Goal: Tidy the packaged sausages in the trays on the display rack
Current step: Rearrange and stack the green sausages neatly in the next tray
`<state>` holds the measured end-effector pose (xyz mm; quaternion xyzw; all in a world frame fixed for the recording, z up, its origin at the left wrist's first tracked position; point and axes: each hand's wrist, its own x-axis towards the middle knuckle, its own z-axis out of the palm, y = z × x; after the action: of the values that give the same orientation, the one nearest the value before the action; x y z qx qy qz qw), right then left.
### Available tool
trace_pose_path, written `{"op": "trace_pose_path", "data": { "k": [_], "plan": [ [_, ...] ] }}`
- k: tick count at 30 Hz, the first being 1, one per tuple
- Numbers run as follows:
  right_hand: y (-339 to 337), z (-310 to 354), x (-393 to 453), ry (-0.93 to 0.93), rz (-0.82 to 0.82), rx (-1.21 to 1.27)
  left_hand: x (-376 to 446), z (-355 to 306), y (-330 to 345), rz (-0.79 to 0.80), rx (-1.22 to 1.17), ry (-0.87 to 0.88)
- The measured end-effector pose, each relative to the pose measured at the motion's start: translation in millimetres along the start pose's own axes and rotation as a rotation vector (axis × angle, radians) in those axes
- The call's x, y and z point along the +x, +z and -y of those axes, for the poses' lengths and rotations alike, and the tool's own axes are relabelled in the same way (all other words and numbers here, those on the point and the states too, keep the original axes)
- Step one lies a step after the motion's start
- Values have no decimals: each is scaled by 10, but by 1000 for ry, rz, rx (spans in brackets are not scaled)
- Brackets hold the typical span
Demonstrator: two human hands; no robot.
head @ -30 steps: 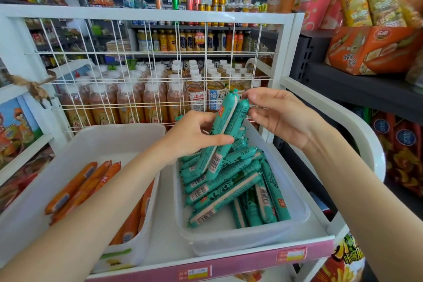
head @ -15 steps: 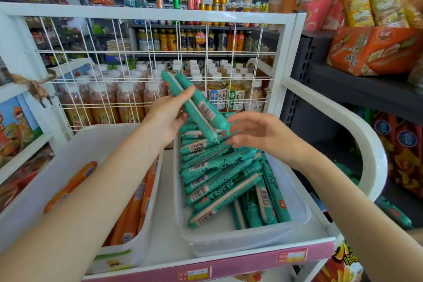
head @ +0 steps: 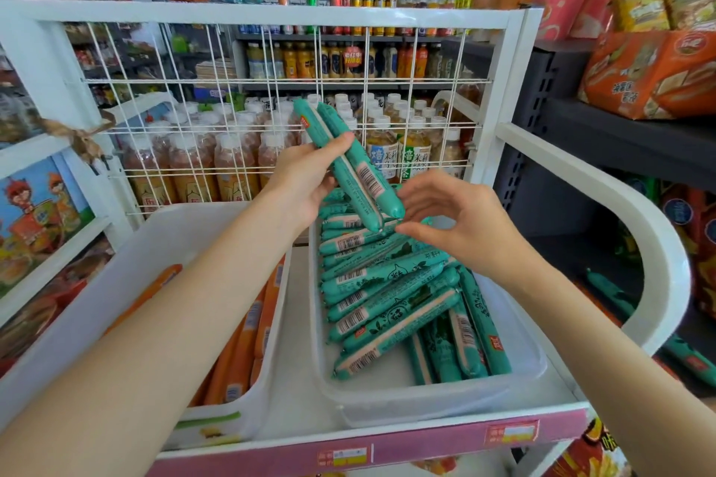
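While the left hand (head: 306, 182) grips two teal sausages (head: 348, 166) tilted above the far end of the clear tray (head: 426, 403), the right hand (head: 457, 225) hovers at their lower tips, fingers loosely curled, holding nothing. More teal sausages (head: 391, 306) lie piled in that tray, mostly diagonal. Orange sausages (head: 240, 352) sit in the white tray (head: 128, 283) to the left. Both trays rest on the display rack (head: 387, 453).

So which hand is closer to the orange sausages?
Left. The left hand is up beside their tray, holding two green sausages; the right hand hovers over the green tray, farther from the orange sausages.
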<state>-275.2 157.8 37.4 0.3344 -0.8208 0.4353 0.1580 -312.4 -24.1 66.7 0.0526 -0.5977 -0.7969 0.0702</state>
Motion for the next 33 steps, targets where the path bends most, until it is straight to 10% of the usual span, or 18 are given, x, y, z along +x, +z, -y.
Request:
{"op": "trace_pose_path", "data": {
  "k": [33],
  "plan": [
    [167, -9, -101, -98, -81, -468, -72, -20, 167, -7, 105, 66]
  ]
}}
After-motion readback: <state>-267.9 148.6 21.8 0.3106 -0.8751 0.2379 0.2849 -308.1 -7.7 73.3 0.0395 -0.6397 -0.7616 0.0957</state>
